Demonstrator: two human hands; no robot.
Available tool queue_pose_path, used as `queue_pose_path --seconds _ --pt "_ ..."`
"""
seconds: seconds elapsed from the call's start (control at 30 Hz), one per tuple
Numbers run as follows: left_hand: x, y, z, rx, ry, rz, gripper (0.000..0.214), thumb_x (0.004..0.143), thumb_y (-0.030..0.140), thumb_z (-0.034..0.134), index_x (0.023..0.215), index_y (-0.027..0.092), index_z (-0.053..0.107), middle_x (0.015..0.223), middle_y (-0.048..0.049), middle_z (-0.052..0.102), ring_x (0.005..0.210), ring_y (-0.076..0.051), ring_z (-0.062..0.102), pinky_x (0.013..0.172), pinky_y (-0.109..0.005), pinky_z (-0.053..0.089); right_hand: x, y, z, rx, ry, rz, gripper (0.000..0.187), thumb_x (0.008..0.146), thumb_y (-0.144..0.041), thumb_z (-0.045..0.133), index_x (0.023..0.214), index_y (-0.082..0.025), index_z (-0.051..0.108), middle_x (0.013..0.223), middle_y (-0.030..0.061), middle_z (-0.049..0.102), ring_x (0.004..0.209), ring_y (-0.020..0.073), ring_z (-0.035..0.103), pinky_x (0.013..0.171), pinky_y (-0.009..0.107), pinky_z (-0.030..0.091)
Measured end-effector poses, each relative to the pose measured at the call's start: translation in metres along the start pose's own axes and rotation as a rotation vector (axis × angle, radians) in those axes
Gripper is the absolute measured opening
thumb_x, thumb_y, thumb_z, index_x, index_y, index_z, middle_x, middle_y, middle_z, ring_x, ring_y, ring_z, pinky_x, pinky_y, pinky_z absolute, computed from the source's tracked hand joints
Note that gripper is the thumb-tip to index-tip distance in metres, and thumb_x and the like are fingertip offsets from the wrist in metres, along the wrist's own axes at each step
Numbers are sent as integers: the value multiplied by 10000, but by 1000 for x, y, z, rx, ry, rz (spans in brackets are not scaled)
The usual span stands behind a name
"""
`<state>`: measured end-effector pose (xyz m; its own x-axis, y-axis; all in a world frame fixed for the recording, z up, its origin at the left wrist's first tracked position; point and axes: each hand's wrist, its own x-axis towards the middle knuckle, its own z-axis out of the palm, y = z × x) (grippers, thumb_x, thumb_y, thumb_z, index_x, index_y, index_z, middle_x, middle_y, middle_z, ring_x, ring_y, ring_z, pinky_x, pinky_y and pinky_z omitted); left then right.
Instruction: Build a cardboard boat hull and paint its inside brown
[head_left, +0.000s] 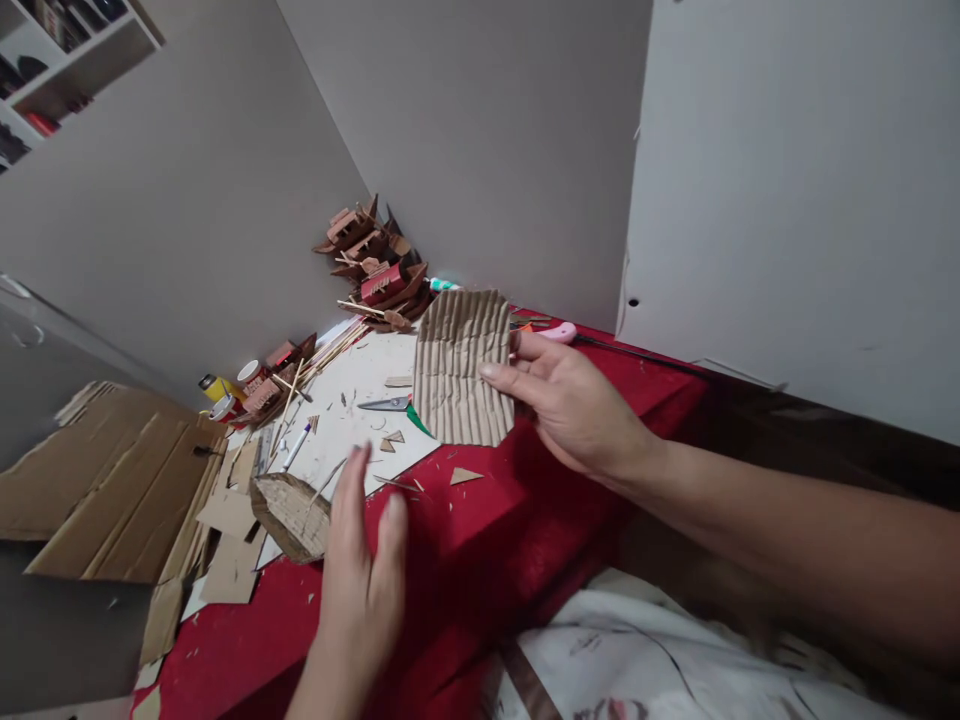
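Observation:
My right hand (pixel 570 400) pinches the right edge of a corrugated cardboard sheet (pixel 461 365) and holds it up over the red table (pixel 510 530). My left hand (pixel 364 560) hovers lower down with fingers stretched out, right beside a small curved cardboard piece (pixel 289 512) that lies on the table; whether the fingers touch it I cannot tell. Scissors (pixel 384 404) lie on a white sheet (pixel 352 400) just left of the held cardboard.
A pile of small cardboard boat models (pixel 375 265) stands at the back by the wall. Paint pots (pixel 225 395), sticks and a pen lie left of the white sheet. Flattened cardboard boxes (pixel 105 480) cover the left. A pink cutter (pixel 559 332) lies behind my right hand.

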<state>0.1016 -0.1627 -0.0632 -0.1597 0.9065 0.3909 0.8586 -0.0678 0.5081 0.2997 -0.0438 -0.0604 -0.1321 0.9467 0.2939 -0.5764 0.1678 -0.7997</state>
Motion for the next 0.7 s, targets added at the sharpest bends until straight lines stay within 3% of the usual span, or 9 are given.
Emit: queue_pose_path --seconds 0.1,0.2,0.33,0.5,0.63,0.7 --pt "44 -33 26 300 -132 -156 661 883 485 420 1419 113 316 1478 -249 312 1394 -396 175 1084 -584 187 -7 -1 -5 -12 14 21 269 730 -337 708 929 -194 597 924 30 699 866 190 663 754 336 543" --pt "65 -51 43 386 -192 -215 713 848 541 432 1395 89 361 1437 -281 367 1365 -455 206 1038 -638 203 -12 1 -8 -3 -25 55 288 747 -340 697 976 -198 595 987 45 697 923 203 661 770 343 544" --pt "71 -46 55 418 -241 -190 649 882 530 353 1404 146 380 1458 -247 359 1378 -423 207 1036 -653 190 -15 1 -13 17 -76 69 279 750 -315 702 989 -207 607 998 37 698 937 203 662 796 341 542" --pt "49 -22 62 371 -354 -22 602 904 482 349 1391 133 407 1504 -163 324 1424 -283 137 1140 -466 169 -15 -5 -25 43 -37 58 241 753 -299 708 967 -226 626 976 16 700 950 198 660 854 348 528" --pt "12 -2 69 305 -379 99 610 926 429 353 1434 95 302 1525 -183 262 1424 -289 127 1130 -509 220 -17 -8 -33 15 -9 35 244 760 -314 704 980 -233 635 997 19 696 982 216 652 861 366 531" --pt "-6 12 74 263 -379 150 545 923 375 387 1398 110 373 1494 -200 323 1400 -325 212 1105 -547 269 -20 -10 -34 22 -24 38 232 767 -310 699 979 -237 639 995 17 696 969 212 656 848 358 535"
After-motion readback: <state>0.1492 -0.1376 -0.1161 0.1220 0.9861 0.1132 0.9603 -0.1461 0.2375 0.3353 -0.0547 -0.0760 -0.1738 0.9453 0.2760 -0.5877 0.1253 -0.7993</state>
